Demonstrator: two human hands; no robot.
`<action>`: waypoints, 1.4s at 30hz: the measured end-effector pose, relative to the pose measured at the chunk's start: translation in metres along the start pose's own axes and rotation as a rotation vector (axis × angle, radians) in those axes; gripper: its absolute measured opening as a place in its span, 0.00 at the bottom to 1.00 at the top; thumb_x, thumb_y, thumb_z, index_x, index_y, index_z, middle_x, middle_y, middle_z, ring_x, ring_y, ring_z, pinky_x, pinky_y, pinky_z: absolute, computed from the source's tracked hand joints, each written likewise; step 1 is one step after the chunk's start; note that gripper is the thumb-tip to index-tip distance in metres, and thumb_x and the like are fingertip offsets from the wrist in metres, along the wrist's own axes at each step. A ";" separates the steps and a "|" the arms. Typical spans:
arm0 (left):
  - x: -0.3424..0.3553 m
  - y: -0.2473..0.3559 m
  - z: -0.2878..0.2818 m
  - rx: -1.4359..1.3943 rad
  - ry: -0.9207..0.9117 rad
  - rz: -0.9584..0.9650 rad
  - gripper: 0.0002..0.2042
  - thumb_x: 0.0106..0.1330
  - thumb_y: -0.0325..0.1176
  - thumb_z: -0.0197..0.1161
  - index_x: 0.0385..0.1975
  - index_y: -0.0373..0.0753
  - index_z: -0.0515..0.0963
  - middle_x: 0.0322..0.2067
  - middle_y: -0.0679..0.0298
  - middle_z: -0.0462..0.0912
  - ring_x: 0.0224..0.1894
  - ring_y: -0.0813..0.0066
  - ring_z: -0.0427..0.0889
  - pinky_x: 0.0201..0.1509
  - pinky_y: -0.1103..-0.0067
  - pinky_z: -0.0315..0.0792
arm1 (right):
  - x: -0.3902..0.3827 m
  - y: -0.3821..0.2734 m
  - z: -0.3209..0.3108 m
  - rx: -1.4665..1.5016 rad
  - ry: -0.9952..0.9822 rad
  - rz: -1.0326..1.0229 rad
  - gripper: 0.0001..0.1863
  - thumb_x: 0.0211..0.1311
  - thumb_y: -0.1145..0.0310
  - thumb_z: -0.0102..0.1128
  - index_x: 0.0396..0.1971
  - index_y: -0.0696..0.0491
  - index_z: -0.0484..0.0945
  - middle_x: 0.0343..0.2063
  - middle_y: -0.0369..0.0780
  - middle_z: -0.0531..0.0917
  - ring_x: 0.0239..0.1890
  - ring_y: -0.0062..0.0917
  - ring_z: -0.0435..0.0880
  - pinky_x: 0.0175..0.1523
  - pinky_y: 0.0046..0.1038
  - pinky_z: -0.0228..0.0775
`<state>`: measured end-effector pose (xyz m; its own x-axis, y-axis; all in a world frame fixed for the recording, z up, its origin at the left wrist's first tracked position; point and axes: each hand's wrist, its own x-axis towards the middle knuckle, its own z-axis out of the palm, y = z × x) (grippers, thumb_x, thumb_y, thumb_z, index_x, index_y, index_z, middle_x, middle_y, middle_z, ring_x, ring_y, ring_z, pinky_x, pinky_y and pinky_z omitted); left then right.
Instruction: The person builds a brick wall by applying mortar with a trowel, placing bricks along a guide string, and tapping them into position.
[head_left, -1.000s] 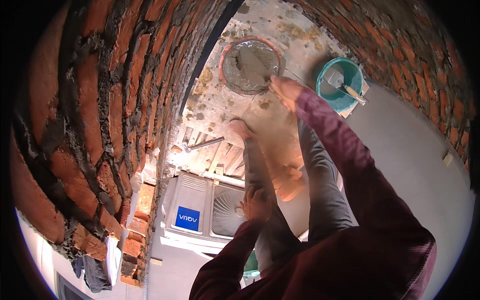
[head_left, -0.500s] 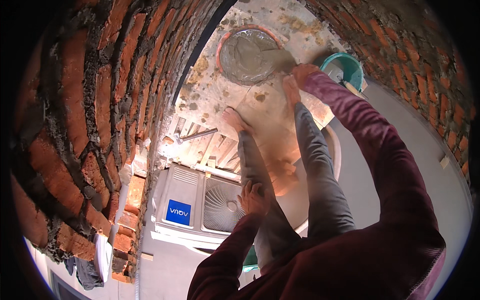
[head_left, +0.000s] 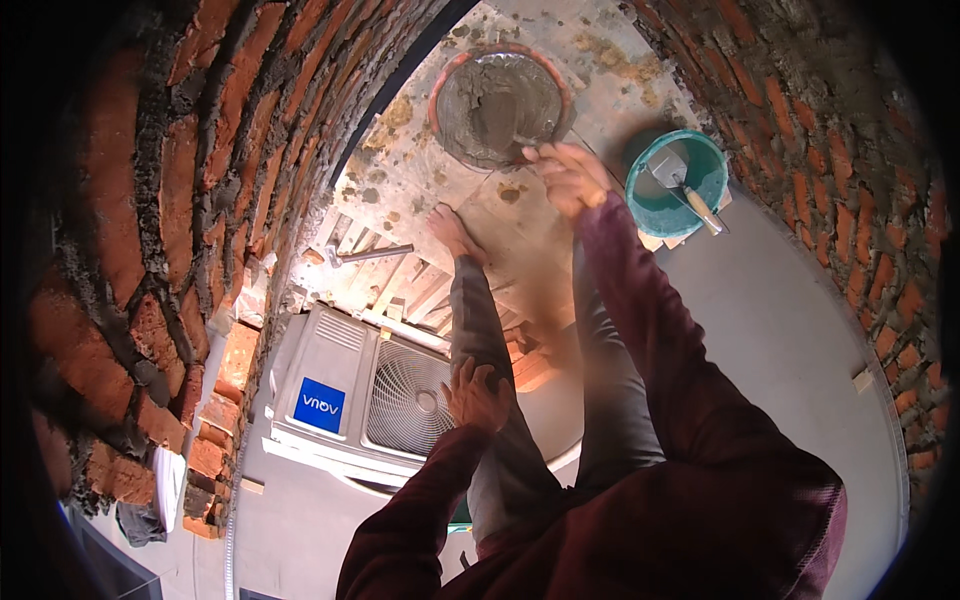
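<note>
My right hand (head_left: 565, 175), fingers curled, is at the near rim of a round red-rimmed basin (head_left: 435, 105) of wet grey mortar (head_left: 490, 90); what it holds, if anything, I cannot make out. To its right, a green bucket (head_left: 711, 150) holds a flat blade tool with a pale handle (head_left: 700, 208). My left hand (head_left: 477, 395) rests on my left shin, fingers bent but apart. My bare left foot (head_left: 450, 230) is on the stained slab (head_left: 390, 180); my right foot is hidden behind my arm.
Rough brick walls (head_left: 135, 190) rise on both sides. A hammer (head_left: 365, 253) lies over wooden slats (head_left: 400, 285). Below stands a white outdoor air-conditioner unit (head_left: 340, 355). Loose bricks (head_left: 530, 365) lie between my legs, and a brick edge (head_left: 225, 385) runs along the left.
Half a second ago my right hand was farther right, over the bucket's near side; now it is left, by the basin, and the bucket shows fully. The view has shifted slightly.
</note>
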<state>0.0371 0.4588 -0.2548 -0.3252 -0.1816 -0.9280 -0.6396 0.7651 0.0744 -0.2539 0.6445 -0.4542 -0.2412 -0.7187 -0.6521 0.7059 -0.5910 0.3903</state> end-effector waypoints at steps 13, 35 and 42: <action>0.006 0.001 0.001 0.003 0.007 0.004 0.21 0.55 0.47 0.64 0.47 0.46 0.79 0.64 0.54 0.67 0.70 0.53 0.57 0.71 0.47 0.45 | 0.043 -0.040 -0.050 -2.922 0.218 0.099 0.14 0.58 0.60 0.56 0.42 0.49 0.77 0.39 0.39 0.82 0.47 0.29 0.77 0.51 0.30 0.71; 0.002 -0.015 0.001 -0.023 -0.025 0.010 0.22 0.57 0.46 0.63 0.50 0.45 0.78 0.65 0.55 0.66 0.71 0.53 0.56 0.71 0.48 0.45 | 0.058 0.001 -0.062 -2.123 0.713 -0.451 0.17 0.49 0.66 0.63 0.38 0.59 0.80 0.36 0.51 0.83 0.41 0.42 0.83 0.45 0.37 0.74; 0.007 -0.004 -0.014 0.032 -0.042 0.024 0.23 0.57 0.47 0.62 0.51 0.45 0.78 0.64 0.57 0.67 0.70 0.53 0.57 0.71 0.47 0.45 | 0.031 -0.009 -0.087 -2.132 0.672 -0.721 0.14 0.44 0.63 0.64 0.34 0.50 0.81 0.29 0.49 0.78 0.40 0.43 0.76 0.46 0.41 0.64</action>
<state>0.0270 0.4459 -0.2564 -0.3102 -0.1374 -0.9407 -0.6089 0.7886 0.0856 -0.2098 0.6589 -0.5341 -0.8152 -0.2123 -0.5389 0.1867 0.7844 -0.5915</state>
